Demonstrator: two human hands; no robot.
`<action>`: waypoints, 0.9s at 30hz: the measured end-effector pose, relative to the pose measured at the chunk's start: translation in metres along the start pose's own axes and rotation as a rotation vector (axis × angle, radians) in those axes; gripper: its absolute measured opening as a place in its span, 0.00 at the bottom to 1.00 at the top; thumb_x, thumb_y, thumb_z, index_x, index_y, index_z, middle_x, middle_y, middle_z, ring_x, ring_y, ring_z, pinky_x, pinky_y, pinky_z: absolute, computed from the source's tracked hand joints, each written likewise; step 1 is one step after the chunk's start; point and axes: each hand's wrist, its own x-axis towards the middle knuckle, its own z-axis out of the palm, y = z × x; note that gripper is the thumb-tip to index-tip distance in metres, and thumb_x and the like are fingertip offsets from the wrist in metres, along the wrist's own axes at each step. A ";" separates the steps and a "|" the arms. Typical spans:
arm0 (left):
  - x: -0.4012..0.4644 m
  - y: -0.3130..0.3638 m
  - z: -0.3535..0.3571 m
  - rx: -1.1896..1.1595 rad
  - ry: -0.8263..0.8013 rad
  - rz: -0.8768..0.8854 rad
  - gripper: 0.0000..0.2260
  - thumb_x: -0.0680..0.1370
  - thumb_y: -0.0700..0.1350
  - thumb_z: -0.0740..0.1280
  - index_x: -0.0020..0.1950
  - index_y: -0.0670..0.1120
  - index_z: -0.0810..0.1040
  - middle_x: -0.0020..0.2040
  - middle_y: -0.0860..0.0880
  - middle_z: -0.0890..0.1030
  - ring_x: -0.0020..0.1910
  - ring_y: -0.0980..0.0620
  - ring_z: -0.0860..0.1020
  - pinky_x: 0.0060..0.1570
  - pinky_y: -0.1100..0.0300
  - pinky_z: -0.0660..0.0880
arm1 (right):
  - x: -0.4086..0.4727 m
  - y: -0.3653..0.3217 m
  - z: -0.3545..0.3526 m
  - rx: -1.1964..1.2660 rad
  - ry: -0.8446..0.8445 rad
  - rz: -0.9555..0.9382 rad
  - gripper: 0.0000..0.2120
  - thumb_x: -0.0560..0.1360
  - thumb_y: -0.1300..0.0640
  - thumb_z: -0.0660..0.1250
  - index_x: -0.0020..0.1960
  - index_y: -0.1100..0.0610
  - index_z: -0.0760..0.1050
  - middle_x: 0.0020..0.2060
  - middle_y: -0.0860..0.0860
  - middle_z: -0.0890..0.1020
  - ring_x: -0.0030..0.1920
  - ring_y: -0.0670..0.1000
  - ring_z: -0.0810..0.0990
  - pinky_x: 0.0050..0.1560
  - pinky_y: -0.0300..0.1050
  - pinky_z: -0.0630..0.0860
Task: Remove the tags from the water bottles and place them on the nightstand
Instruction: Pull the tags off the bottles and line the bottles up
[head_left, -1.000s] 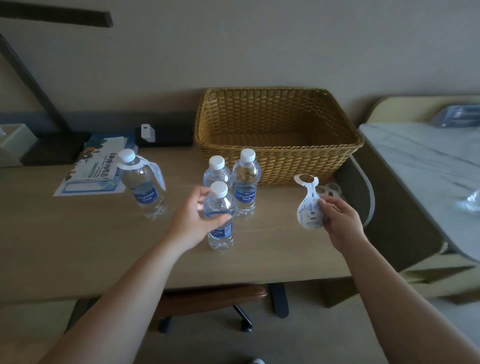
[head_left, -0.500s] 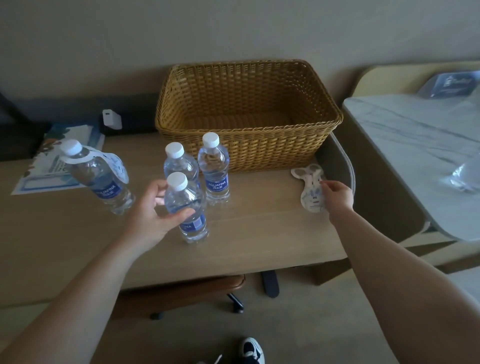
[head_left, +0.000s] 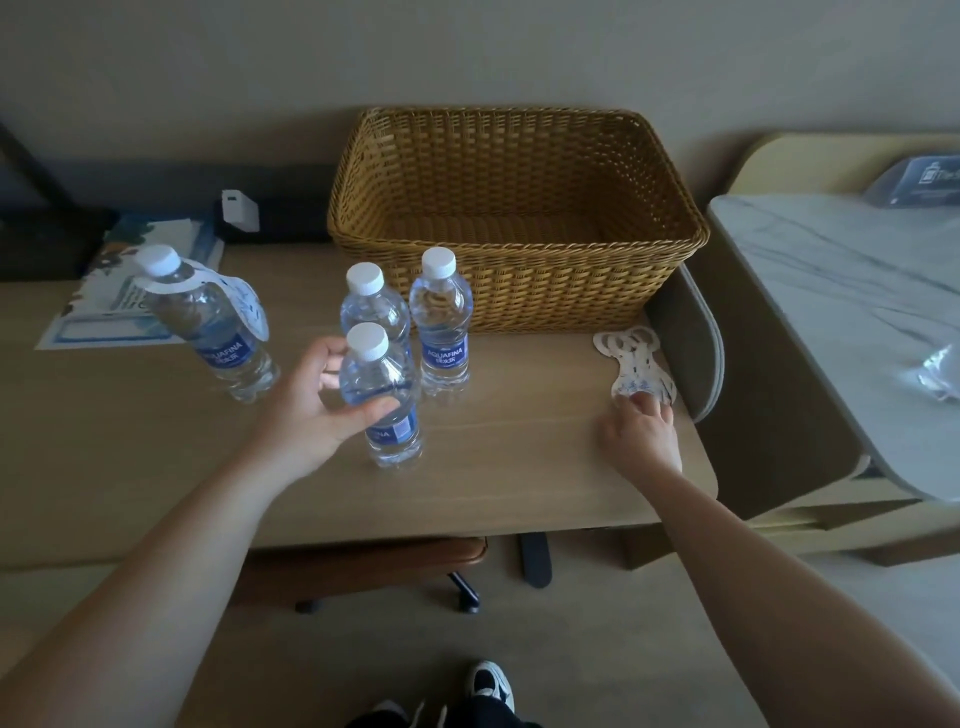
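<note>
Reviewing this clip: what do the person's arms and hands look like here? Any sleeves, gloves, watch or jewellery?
Both forearms are bare up to the frame edge: no sleeves show. The left hand and right hand wear no gloves, and no rings, watch or wristband can be seen on either. Nothing is marked on them. At the bottom edge, dark trousers and a black and white shoe show.

Left hand (head_left: 311, 410) gripping front bottle (head_left: 382, 395), right hand (head_left: 641, 431) on tags (head_left: 636, 358) (stacked)
</note>
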 end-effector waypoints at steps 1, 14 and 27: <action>0.000 0.000 0.001 0.004 0.007 0.002 0.32 0.61 0.65 0.76 0.60 0.57 0.71 0.57 0.58 0.79 0.55 0.55 0.77 0.57 0.49 0.74 | 0.002 0.001 -0.002 -0.012 -0.020 0.010 0.25 0.78 0.49 0.56 0.73 0.55 0.63 0.71 0.55 0.63 0.70 0.58 0.58 0.71 0.55 0.60; -0.006 -0.001 0.003 -0.039 0.098 0.027 0.29 0.68 0.54 0.76 0.66 0.52 0.73 0.57 0.55 0.80 0.55 0.54 0.77 0.51 0.58 0.75 | -0.016 -0.034 -0.012 0.132 -0.023 -0.034 0.28 0.79 0.50 0.60 0.75 0.57 0.58 0.76 0.56 0.56 0.75 0.58 0.54 0.72 0.55 0.58; -0.032 -0.021 -0.050 -0.118 0.293 -0.072 0.26 0.68 0.44 0.79 0.64 0.47 0.76 0.52 0.53 0.82 0.52 0.55 0.81 0.55 0.50 0.78 | -0.100 -0.232 -0.025 0.530 -0.004 -0.588 0.13 0.76 0.57 0.66 0.60 0.55 0.76 0.55 0.49 0.77 0.52 0.46 0.75 0.52 0.38 0.69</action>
